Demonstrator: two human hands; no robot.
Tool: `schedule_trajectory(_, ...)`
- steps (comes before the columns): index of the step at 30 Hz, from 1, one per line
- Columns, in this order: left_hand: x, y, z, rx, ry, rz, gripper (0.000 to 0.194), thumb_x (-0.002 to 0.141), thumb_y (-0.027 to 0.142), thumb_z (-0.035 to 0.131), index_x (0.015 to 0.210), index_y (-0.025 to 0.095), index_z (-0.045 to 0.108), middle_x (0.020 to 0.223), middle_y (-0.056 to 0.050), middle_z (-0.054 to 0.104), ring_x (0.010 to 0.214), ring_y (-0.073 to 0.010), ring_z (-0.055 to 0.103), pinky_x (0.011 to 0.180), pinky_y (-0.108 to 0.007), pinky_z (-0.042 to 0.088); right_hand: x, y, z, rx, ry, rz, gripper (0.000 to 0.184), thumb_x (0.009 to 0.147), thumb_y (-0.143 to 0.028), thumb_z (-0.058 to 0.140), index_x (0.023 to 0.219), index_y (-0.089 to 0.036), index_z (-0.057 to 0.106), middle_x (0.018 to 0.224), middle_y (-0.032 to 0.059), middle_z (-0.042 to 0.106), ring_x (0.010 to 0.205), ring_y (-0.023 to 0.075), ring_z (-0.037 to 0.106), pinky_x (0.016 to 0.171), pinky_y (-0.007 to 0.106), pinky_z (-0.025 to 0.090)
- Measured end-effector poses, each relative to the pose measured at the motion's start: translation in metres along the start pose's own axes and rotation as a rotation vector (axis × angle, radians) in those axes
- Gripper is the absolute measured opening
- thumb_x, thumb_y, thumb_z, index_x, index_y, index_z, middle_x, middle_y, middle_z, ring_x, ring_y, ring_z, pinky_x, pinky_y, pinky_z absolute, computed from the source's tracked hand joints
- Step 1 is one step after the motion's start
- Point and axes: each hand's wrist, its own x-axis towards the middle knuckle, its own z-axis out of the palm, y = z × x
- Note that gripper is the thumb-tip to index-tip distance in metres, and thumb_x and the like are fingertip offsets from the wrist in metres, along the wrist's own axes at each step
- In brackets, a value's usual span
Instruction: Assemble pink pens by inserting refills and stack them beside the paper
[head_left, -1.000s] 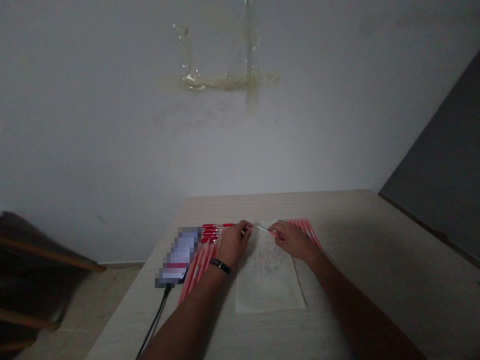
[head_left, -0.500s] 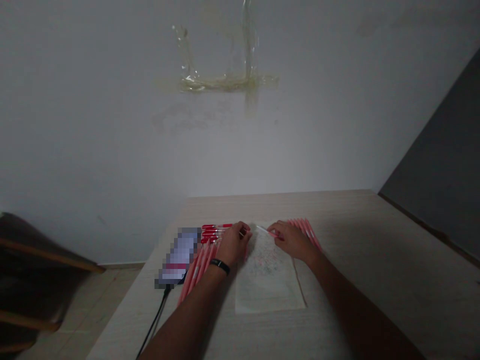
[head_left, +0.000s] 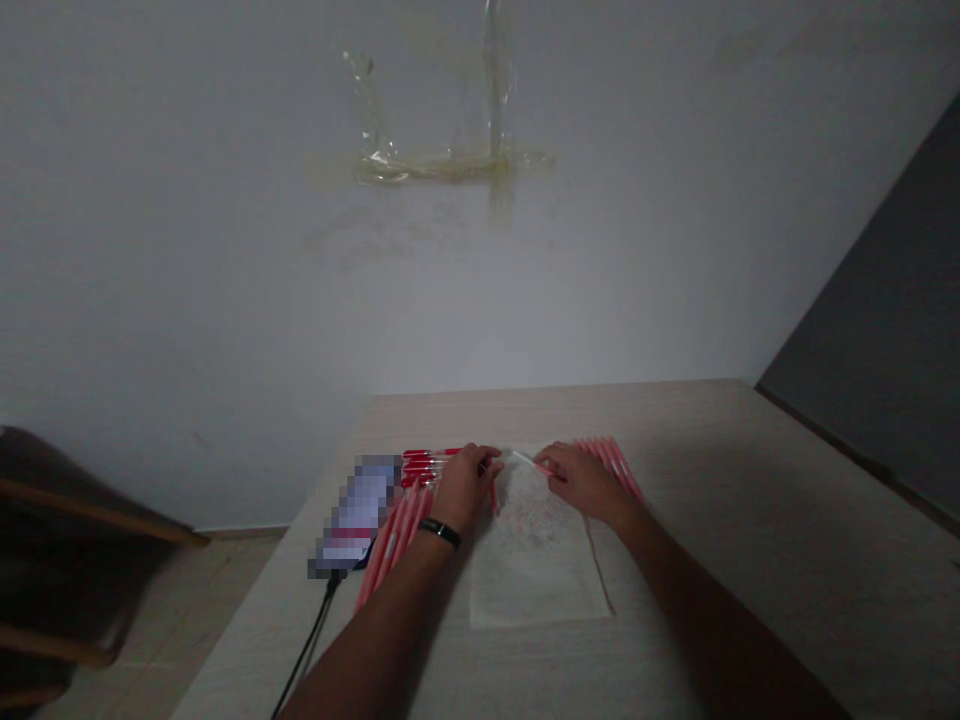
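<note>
My left hand (head_left: 465, 488) rests curled at the near edge of a row of red-capped pens (head_left: 427, 465), and a thin red stick (head_left: 494, 498) pokes out below its fingers. My right hand (head_left: 581, 480) pinches a slim white-and-red stick (head_left: 529, 460) that points towards my left hand. Behind my right hand lies a fan of pink-and-white pens (head_left: 611, 458). Another pink fan (head_left: 394, 548) lies beside my left wrist. A pale sheet of paper (head_left: 534, 570) lies under and between my hands, its far edge partly hidden.
A pixelated phone (head_left: 358, 510) lies left of the pens, with a black cable (head_left: 311, 625) running off the table's near edge. The light wooden table (head_left: 750, 480) extends right. Dark furniture (head_left: 60, 500) stands on the floor at left, before a taped wall.
A thin red stick now shows below my left hand's fingers. My left hand has drawn slightly back from the white-and-red stick, and my right hand has barely moved.
</note>
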Motion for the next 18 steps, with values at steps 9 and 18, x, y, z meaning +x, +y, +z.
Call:
schedule_trajectory(9, -0.0039, 0.0074, -0.0029, 0.031, -0.034, 0.055, 0.025, 0.088, 0.021, 0.061, 0.111, 0.019, 0.071, 0.098, -0.007, 0.069, 0.084, -0.0173, 0.065, 0.079, -0.028, 0.05, 0.0008, 0.0008, 0.0008, 0.004, -0.003, 0.006, 0.041, 0.075, -0.001, 0.056, 0.11, -0.02, 0.067, 0.096, 0.0027, 0.067, 0.084, 0.0156, 0.059, 0.076, 0.025, 0.04)
schedule_trajectory(18, -0.0079, 0.008, 0.0008, 0.053, -0.141, 0.049, 0.031, 0.087, 0.031, 0.063, 0.114, 0.017, 0.067, 0.097, -0.008, 0.068, 0.078, -0.017, 0.062, 0.073, -0.028, 0.047, 0.0, -0.0024, -0.0019, 0.008, -0.003, 0.002, 0.039, 0.077, -0.001, 0.057, 0.11, -0.019, 0.067, 0.098, 0.0034, 0.067, 0.087, 0.0166, 0.059, 0.079, 0.026, 0.04)
